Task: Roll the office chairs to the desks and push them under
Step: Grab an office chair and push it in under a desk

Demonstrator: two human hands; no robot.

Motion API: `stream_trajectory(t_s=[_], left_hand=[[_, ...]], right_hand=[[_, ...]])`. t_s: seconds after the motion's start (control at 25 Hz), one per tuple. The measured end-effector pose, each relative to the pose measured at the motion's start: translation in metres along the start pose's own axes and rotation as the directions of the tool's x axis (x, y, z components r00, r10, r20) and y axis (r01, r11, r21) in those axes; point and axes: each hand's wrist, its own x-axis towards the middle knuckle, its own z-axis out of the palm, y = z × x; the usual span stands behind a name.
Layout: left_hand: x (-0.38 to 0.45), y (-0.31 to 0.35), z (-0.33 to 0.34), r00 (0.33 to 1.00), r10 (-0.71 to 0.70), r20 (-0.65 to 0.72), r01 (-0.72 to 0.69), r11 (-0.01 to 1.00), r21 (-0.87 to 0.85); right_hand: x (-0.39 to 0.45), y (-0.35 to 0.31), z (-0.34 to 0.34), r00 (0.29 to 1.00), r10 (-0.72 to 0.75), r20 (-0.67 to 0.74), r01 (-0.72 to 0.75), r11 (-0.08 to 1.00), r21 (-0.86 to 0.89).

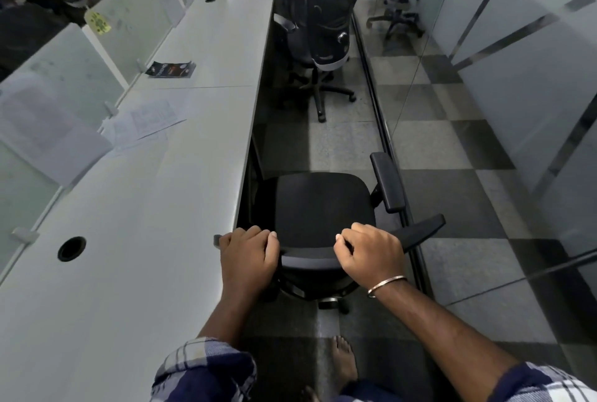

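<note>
A black office chair (318, 204) stands right below me in the aisle, its seat beside the edge of the long white desk (135, 207). My left hand (248, 254) grips the left end of the backrest's top edge. My right hand (371, 249) grips the same edge further right; a metal bangle sits on that wrist. The chair's right armrest (387, 181) sticks out toward the aisle. A second black chair (323, 23) stands further along the desk, its back turned to me and its seat near the desk edge.
Frosted glass dividers (64, 78) line the desk's far side. Papers (145, 123) and a dark booklet (171, 69) lie on the desktop. A glass partition wall (517, 78) bounds the narrow checkered-floor aisle on the right. My bare foot (344, 359) is behind the chair.
</note>
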Motion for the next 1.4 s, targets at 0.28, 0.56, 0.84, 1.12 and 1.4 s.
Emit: stream_trajectory(t_s=[0.28,0.56,0.84,1.12,1.4], left_hand=[[0.009,-0.015,-0.005,1.000,0.030,-0.003,-0.030,0.989,-0.142],[0.062,-0.004,0.010,0.997,-0.081,-0.016,0.078,0.989,-0.126],[0.068,0.031,0.032,0.931,-0.283,-0.233,0.249,0.955,-0.164],[0.014,0.098,0.040,0.799,-0.484,-0.356,0.482,0.870,-0.102],[-0.086,0.163,0.043,0.670,-0.614,-0.417,0.667,0.745,-0.026]], right_hand=[[0.010,0.009,0.006,0.990,-0.084,-0.111,0.085,0.996,0.006],[0.072,0.028,0.022,0.981,-0.158,-0.110,0.161,0.987,0.015],[0.142,0.068,0.037,0.936,-0.352,-0.028,0.353,0.931,0.090],[0.170,0.089,0.024,0.796,-0.595,0.117,0.569,0.799,0.194],[0.134,0.092,0.013,0.597,-0.790,0.141,0.734,0.609,0.301]])
